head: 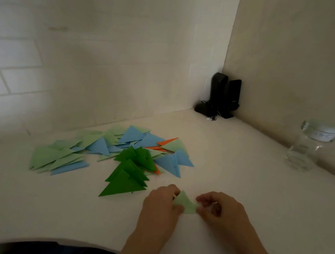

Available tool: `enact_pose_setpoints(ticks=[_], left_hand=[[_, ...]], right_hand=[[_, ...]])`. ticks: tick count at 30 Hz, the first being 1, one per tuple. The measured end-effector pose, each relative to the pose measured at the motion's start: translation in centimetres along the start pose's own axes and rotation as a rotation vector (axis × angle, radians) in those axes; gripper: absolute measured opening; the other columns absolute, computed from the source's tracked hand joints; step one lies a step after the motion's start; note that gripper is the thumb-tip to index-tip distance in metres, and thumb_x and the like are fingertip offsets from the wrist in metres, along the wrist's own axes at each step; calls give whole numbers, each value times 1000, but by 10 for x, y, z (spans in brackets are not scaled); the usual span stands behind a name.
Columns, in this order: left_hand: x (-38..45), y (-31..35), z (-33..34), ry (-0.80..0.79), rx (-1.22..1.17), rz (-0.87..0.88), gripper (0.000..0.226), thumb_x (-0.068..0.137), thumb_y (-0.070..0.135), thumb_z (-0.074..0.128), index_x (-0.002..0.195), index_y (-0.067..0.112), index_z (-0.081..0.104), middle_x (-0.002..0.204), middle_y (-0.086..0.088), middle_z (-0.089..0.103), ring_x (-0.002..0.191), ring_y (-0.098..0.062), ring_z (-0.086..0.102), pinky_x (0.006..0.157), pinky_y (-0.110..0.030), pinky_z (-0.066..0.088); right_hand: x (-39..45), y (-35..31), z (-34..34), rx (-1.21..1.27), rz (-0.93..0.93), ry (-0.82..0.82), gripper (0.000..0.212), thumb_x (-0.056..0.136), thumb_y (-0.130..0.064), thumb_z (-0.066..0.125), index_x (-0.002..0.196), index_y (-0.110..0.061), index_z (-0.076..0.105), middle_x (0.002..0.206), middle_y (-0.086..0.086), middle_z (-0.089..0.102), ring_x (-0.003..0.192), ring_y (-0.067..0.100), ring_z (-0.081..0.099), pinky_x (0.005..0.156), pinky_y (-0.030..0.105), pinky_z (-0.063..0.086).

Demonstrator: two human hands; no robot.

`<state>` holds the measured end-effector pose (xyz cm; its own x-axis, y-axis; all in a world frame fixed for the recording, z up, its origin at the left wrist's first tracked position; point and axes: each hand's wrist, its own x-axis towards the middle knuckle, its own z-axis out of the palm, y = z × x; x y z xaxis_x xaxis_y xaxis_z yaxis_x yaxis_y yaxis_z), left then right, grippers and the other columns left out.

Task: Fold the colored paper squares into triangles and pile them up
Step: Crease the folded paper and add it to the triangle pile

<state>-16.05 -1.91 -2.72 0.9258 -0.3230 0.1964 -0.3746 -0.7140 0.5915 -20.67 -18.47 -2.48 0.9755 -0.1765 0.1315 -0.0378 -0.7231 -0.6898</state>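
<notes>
A small light green paper [186,203] sits between my two hands near the front of the white table [47,207], bent upward into a peak. My left hand [161,202] pinches its left side and my right hand [218,210] pinches its right corner. Behind and to the left lies a spread pile of folded triangles [115,150]: dark green ones [126,183] nearest, light green ones [53,157] at the left, blue ones [171,161] and a few orange ones [167,141] further back.
Two black speakers [223,95] with a cable stand in the far corner against the walls. A clear glass jar [307,148] stands at the right by the wall. The table's curved front edge runs just below my wrists.
</notes>
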Motion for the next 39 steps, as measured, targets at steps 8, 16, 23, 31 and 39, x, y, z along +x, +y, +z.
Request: enact_pose_setpoints(ticks=[8, 16, 23, 31, 39], left_hand=[[-17, -21, -23, 134, -302, 42, 13, 81, 16, 70, 77, 24, 62, 74, 13, 63, 75, -3, 56, 62, -12, 38], [-15, -61, -65, 274, -254, -18, 10, 83, 18, 70, 80, 26, 64, 73, 15, 64, 76, 3, 58, 62, -9, 40], [-13, -97, -73, 362, -41, -14, 5, 84, 21, 69, 82, 21, 64, 72, 12, 52, 67, -3, 51, 59, -13, 35], [13, -115, -62, 316, 45, -17, 11, 82, 27, 70, 83, 24, 60, 72, 13, 48, 69, -8, 47, 57, -15, 32], [18, -119, -63, 317, -15, 8, 11, 78, 19, 74, 78, 25, 65, 77, 12, 53, 73, -9, 53, 62, -31, 49]], right_hand=[[7, -17, 14, -42, -28, 79, 21, 80, -37, 70, 67, -38, 53, 78, -11, 57, 73, -1, 54, 66, 7, 35], [29, -80, 54, 108, -159, 46, 14, 77, -29, 74, 73, -24, 62, 69, -13, 62, 71, 1, 57, 58, 11, 42], [46, -95, 87, 11, -229, 62, 11, 77, -36, 72, 75, -31, 63, 70, -16, 63, 62, 4, 55, 59, 19, 45], [61, -87, 94, -83, -145, 14, 9, 80, -38, 67, 75, -34, 60, 73, -15, 62, 66, 1, 54, 57, 13, 38], [66, -82, 99, -113, -93, 17, 13, 79, -42, 68, 78, -33, 58, 80, -13, 58, 74, 3, 52, 56, 14, 33]])
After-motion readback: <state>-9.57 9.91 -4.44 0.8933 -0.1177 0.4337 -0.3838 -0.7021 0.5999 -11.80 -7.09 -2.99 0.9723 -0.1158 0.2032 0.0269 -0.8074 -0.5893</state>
